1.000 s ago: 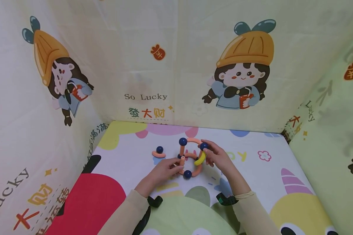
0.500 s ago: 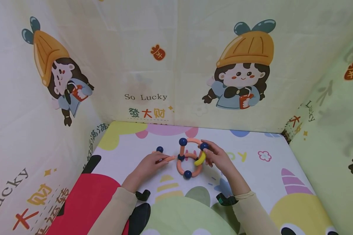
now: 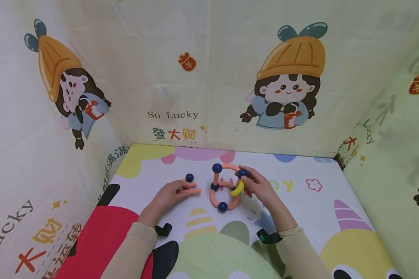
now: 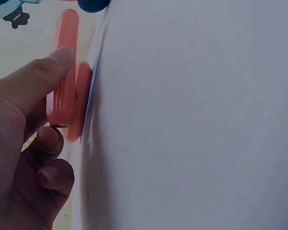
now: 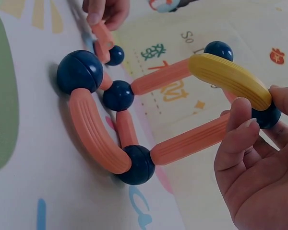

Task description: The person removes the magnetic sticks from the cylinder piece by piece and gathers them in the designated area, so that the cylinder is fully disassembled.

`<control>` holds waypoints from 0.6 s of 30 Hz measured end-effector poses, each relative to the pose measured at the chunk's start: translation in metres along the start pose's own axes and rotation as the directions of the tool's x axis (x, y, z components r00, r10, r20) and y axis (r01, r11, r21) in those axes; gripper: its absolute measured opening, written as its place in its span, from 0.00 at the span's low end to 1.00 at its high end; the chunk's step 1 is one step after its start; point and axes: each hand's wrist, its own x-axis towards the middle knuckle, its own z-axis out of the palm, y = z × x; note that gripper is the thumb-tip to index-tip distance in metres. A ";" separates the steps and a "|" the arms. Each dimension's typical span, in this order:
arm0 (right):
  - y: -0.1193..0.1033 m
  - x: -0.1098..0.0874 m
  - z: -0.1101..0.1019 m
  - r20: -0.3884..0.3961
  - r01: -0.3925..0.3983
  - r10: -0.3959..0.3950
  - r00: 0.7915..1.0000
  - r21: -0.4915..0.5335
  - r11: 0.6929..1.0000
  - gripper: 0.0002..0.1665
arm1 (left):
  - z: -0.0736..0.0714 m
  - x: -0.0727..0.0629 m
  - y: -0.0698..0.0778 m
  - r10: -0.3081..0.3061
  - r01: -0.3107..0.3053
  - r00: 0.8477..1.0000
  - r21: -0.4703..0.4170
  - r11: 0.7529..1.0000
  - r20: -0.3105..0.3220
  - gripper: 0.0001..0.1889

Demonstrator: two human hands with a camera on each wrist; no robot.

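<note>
My left hand (image 3: pixel 169 193) pinches a straight orange magnetic stick (image 4: pixel 65 91) between thumb and fingers, low over the table. Right behind that stick lies a curved orange stick (image 4: pixel 81 103), with a loose dark blue ball (image 3: pixel 189 178) beside it. To the right stands a framework of orange sticks and blue balls: a ring (image 3: pixel 213 199) on the table, two uprights (image 5: pixel 189 139) and a curved orange stick (image 3: pixel 230 166) across the top. My right hand (image 3: pixel 260 188) holds its upper right blue ball (image 5: pixel 266 117). A yellow curved stick (image 5: pixel 230 79) is attached at that ball and spans the upper side.
A patterned cloth (image 3: pixel 300 193) covers the table. Printed curtains (image 3: pixel 213 77) enclose it at the back and both sides. Dark camera mounts (image 3: pixel 269 236) sit on the wrists.
My left hand has carried the straight orange stick away from the framework, leftward to the loose curved stick and ball. The right hand and framework have stayed in place.
</note>
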 end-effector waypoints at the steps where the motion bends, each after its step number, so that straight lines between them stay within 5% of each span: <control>1: 0.000 0.000 0.000 0.001 0.000 0.000 1.000 -0.001 1.000 0.25 | 0.000 0.000 -0.002 0.002 -0.002 1.000 -0.019 1.000 0.004 0.16; 6: 0.000 0.000 0.000 0.002 0.013 -0.013 1.000 -0.011 1.000 0.25 | -0.003 0.003 -0.009 0.013 -0.013 1.000 -0.058 0.998 0.010 0.14; 11: 0.000 0.000 -0.001 0.008 0.021 -0.021 1.000 -0.005 1.000 0.25 | -0.003 0.003 -0.013 0.023 -0.023 1.000 0.011 1.000 -0.012 0.07; 18: 0.000 -0.001 0.000 0.008 0.020 -0.020 1.000 0.006 1.000 0.25 | -0.003 0.003 -0.014 0.011 -0.010 1.000 0.044 0.999 -0.018 0.11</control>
